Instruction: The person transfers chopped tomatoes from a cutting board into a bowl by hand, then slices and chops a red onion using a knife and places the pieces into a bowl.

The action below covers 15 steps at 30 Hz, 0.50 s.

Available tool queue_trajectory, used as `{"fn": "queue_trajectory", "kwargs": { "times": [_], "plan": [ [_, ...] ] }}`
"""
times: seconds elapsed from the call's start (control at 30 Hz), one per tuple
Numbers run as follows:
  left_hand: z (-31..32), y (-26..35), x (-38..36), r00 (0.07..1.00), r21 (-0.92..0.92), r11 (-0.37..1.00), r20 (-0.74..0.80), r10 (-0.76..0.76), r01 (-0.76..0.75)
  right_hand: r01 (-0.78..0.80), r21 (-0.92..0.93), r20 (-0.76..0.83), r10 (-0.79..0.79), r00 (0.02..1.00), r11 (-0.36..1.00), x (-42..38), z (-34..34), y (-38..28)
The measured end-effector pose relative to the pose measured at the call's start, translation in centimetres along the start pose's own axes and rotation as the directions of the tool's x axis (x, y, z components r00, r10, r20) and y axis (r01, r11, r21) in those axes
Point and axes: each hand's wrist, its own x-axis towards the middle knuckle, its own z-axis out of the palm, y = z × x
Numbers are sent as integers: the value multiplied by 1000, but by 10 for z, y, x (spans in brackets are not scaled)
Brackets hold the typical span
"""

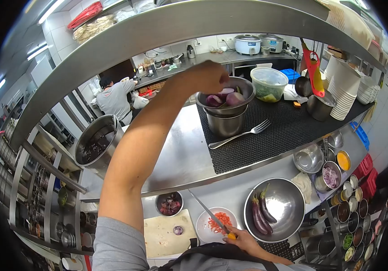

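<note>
My left hand (209,77) reaches up over a metal bowl (251,92) of red onions (234,99) on the shelf. Its fingers are curled downward at the bowl's left side; whatever they grip is hidden. The bowl rests on a steel pot (225,124). Low down, my right hand (246,241) is closed around the yellow handle of a knife (209,211). The blade points up and left across a white bowl of chopped tomato (220,222). On the cutting board (155,235) to the left lies a small piece of red onion (178,230).
A large steel bowl (288,196) holds eggplants (261,217). A small bowl of onion scraps (170,204) sits behind the board. On the shelf's black mat are a fork (241,134) and a lidded plastic tub (268,86). A co-worker (114,100) stands at the back left.
</note>
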Motion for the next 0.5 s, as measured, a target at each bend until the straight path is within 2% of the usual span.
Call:
{"fn": "queue_trajectory", "kwargs": {
  "times": [0.03, 0.17, 0.27, 0.33, 0.47, 0.5],
  "plan": [
    [2, 7, 0, 991, -30, 995, 97, -88, 91, -7, 12, -12, 7, 1000, 1000, 1, -1, 3],
    [15, 15, 10, 979, 19, 990, 150, -139, 137, 11, -19, -33, -12, 999, 1000, 1, -7, 5],
    [19, 16, 12, 987, 2, 994, 121, -105, 105, 3, 24, -27, -2, 1000, 1000, -2, -10, 2],
    [21, 10, 11, 996, -44, 998, 67, -50, 53, -29, -33, 0, 29, 1000, 999, -5, -14, -9],
    [21, -1, 12, 992, -141, 982, 9, -124, 124, -3, 21, 5, 3, 1000, 1000, -2, -9, -2],
    [29, -15, 16, 991, -148, 987, -111, -72, 55, 31, -1, -19, -31, 999, 1000, -1, -7, 1]
  ]
}}
